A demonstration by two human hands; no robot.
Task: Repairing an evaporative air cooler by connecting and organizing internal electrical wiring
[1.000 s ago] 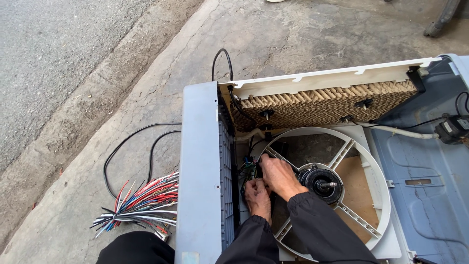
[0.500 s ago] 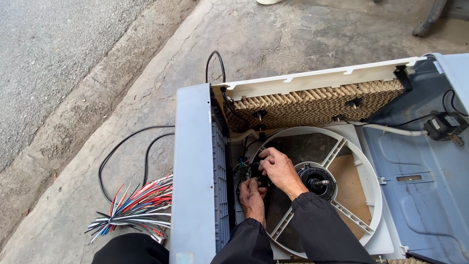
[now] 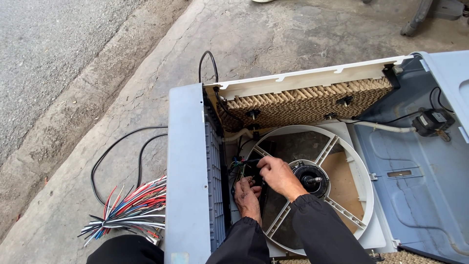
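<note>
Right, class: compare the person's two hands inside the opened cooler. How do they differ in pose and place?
The left hand lies lower and nearer the grey side grille, fingers curled around small wires. The right hand sits higher, beside the black fan motor, pinching those wires from above. Both are bare, in black sleeves, working at the same wire cluster within the round white fan frame.

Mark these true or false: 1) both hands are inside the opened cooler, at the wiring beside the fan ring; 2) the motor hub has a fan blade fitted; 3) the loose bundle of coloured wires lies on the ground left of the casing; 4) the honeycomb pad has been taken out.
1) True: left hand and right hand meet at the small wires beside the fan ring.
2) False: the motor hub shows a bare shaft, no blade.
3) True: the bundle of coloured wires lies on concrete left of the casing.
4) False: the honeycomb pad sits in its frame.
</note>
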